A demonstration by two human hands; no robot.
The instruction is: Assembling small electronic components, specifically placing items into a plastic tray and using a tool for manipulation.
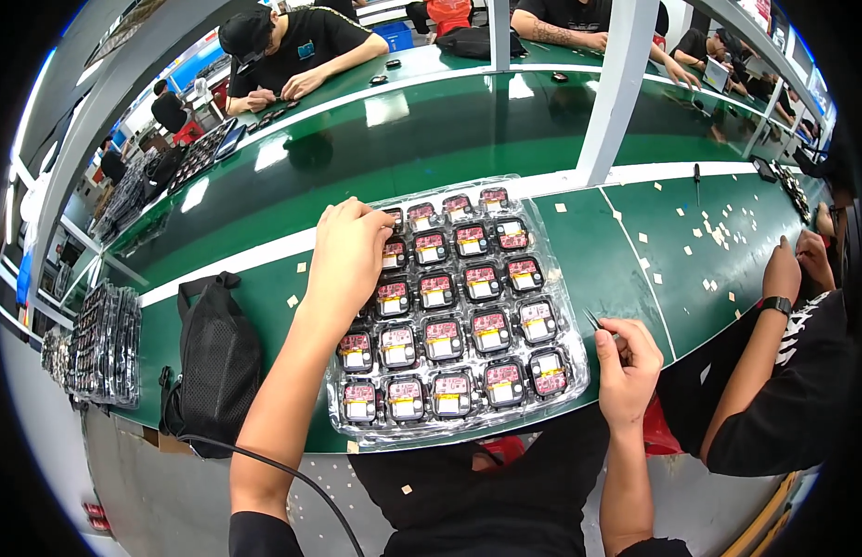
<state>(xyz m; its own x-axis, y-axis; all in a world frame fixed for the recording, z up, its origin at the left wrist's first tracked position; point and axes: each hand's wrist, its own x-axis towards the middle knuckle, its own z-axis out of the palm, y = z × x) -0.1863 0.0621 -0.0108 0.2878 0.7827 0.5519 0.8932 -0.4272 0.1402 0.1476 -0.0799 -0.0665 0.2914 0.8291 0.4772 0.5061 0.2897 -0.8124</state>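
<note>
A clear plastic tray [574, 345] lies on the green bench in front of me, its pockets filled with several small black modules carrying pink circuit boards [443, 337]. My left hand [349, 252] rests on the tray's upper left corner, fingers curled down over the modules there. My right hand [628, 364] sits at the tray's right edge, closed around thin metal tweezers [593, 320] whose tips point up and left toward the tray.
A black mesh bag [215, 357] with a cable lies to the left. Stacked trays [106, 343] stand at the far left. Small paper scraps [705, 230] litter the bench on the right, where another person's arm with a wristwatch [776, 304] works. Other people sit across the belt.
</note>
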